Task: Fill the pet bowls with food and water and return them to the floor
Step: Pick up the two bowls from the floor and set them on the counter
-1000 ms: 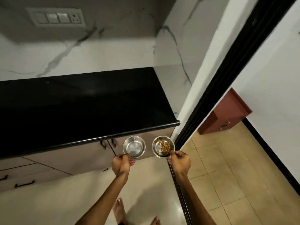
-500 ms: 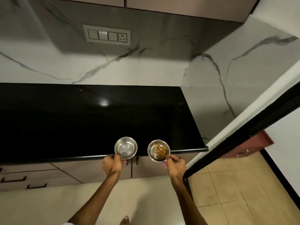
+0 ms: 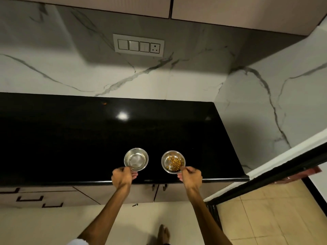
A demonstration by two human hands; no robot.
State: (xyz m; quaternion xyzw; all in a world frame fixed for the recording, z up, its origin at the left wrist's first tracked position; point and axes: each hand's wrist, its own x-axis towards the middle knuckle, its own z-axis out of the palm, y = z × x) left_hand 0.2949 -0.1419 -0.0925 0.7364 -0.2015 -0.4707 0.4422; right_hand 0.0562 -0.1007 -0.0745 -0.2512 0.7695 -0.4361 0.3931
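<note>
Over the black surface (image 3: 88, 138), left hand (image 3: 122, 177) pinches the plain bowl (image 3: 136, 159); right hand (image 3: 191, 176) pinches the kibble bowl (image 3: 173, 162).

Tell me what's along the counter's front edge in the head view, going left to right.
left hand → empty-looking bowl → kibble bowl → right hand → counter corner → door frame

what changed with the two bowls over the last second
Both bowls moved from in front of the cabinet doors to over the black counter near its front edge. The left hand still pinches the empty-looking bowl, the right hand the kibble bowl. Nothing was let go; whether they rest on the counter is unclear.
</note>
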